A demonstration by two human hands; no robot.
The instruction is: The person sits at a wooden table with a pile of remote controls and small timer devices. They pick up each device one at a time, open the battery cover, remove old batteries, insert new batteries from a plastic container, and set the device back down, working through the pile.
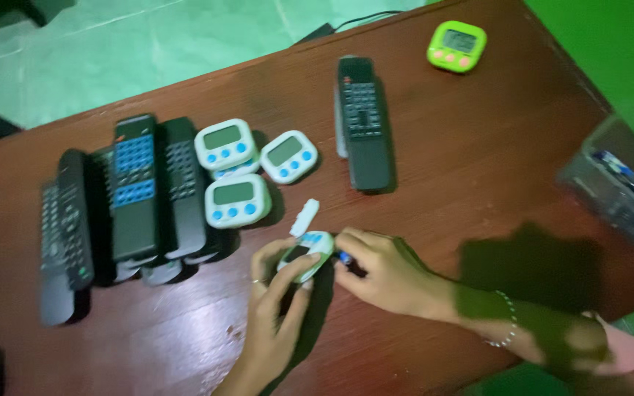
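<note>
My left hand (277, 308) grips a small white and blue digital timer (307, 253), tilted on its edge over the brown wooden table (478, 147). My right hand (383, 271) pinches a small blue-tipped thing (344, 258) against the timer's side; what it is I cannot tell. A small white cover piece (304, 218) lies on the table just above the timer. Three more white and blue timers (238, 199) (225, 144) (288, 156) sit close together beyond it.
Several black remote controls (135, 194) lie side by side at the left. One more remote (363, 123) lies alone at the centre back. A green timer (456, 46) sits far back right. A dark box (618, 187) of small items stands at the right edge.
</note>
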